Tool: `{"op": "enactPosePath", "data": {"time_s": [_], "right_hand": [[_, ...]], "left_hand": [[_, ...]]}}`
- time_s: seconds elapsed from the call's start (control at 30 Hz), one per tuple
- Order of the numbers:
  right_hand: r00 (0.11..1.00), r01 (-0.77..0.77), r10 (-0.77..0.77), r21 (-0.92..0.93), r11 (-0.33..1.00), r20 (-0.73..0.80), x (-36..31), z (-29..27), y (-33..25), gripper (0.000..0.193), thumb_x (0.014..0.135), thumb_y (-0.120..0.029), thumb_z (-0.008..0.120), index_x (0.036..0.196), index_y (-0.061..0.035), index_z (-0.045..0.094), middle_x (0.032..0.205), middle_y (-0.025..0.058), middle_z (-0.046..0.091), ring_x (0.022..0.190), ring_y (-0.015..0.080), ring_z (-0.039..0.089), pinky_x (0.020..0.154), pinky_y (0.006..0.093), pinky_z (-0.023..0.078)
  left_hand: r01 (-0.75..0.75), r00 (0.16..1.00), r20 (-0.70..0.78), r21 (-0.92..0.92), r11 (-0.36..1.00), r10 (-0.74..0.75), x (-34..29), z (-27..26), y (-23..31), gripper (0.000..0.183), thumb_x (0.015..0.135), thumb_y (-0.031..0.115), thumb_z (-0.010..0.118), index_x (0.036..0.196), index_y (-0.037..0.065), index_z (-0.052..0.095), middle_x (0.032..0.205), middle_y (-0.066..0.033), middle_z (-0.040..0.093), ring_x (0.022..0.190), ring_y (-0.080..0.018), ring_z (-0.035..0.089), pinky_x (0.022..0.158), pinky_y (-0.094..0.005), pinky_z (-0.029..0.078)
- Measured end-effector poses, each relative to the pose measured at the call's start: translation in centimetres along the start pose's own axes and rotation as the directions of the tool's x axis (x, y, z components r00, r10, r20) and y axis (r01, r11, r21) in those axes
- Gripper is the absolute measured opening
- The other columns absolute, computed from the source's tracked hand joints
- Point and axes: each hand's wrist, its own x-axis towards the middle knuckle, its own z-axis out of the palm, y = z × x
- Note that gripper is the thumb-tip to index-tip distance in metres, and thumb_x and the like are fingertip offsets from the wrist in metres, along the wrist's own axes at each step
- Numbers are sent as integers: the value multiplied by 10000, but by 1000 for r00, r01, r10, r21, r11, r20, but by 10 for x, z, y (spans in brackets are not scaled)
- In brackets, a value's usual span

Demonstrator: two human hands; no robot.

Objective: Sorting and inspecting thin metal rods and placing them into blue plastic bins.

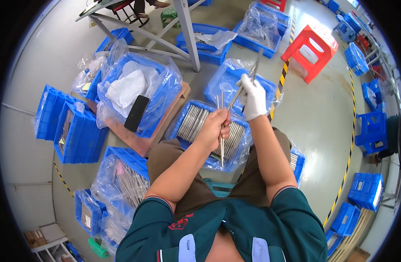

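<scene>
My bare left hand [213, 129] is closed around a few slim metal rods [222, 153], which stick out above and below the fist. My right hand [255, 100], in a white glove, grips another thin metal rod [235, 97] that slants between both hands; more pointed metal ends show above the glove, somewhat blurred. Under my hands sits a blue crate [179, 114] lined with clear plastic, where many similar rods [194, 122] lie side by side. Just beyond it, a second plastic-lined blue crate [218, 83] is partly covered by my right hand.
On the left, a plastic-lined crate holds white cloths [127, 87] and a black phone [137, 113] lies on its edge, above a wooden pallet [133, 142]. More rods fill a crate [128, 181] beside my left knee. A red stool [311, 52] and a table leg [188, 39] stand ahead.
</scene>
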Motion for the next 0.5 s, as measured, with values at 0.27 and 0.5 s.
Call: {"op": "enactPosePath", "data": {"time_s": [0.27, 0.5], "right_hand": [[969, -165, 158, 18, 986, 190, -24, 24, 27, 251, 882, -328, 587, 817, -85, 600, 616, -49, 476, 498, 46, 408, 450, 185, 309], [951, -250, 234, 58, 966, 201, -25, 28, 22, 233, 898, -303, 565, 781, -105, 532, 618, -29, 477, 490, 75, 420, 443, 196, 324]], "left_hand": [[-273, 948, -165, 25, 962, 273, 17, 1, 3, 257, 948, 260, 449, 744, 104, 434, 623, 25, 400, 423, -42, 308, 379, -191, 246], [-284, 937, -185, 87, 955, 295, 19, 8, 16, 242, 950, 274, 462, 784, 98, 471, 643, 41, 407, 451, -31, 324, 396, -180, 257]]}}
